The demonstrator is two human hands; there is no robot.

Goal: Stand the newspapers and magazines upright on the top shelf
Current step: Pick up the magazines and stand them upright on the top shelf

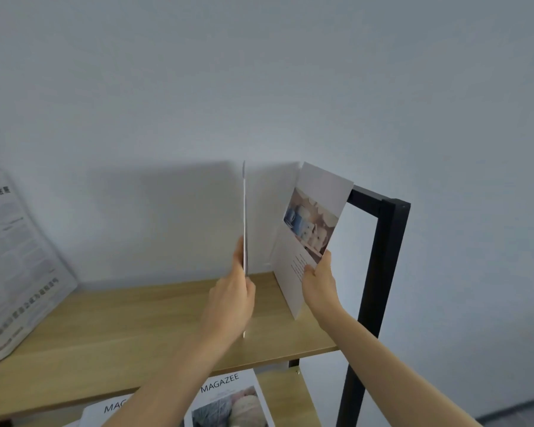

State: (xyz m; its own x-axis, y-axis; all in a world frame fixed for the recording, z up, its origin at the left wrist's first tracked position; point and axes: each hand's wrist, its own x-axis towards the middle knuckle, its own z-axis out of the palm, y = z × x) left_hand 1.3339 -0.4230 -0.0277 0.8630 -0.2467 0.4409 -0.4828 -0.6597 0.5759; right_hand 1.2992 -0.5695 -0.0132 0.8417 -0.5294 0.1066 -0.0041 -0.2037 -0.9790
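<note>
Magazines: a thin white magazine seen edge-on [244, 217] is pinched upright in the left hand [230, 298], its bottom edge on the light wooden top shelf [121, 328]. Just right of it, the right hand [319, 282] grips the lower corner of a white magazine with a pastel photo cover [310, 238], which tilts right toward the black metal frame post [379, 272]; contact with the post is hard to tell from here. Far left of both hands, a folded grey newspaper [19, 266] leans on the wall. Below the forearms, two white "MAGAZEE" magazines [228, 399] lie flat on the lower shelf. To do the step well: push the photo-cover one flush to the post, slide the edge-on one against it, release only once both bear on each other.
</note>
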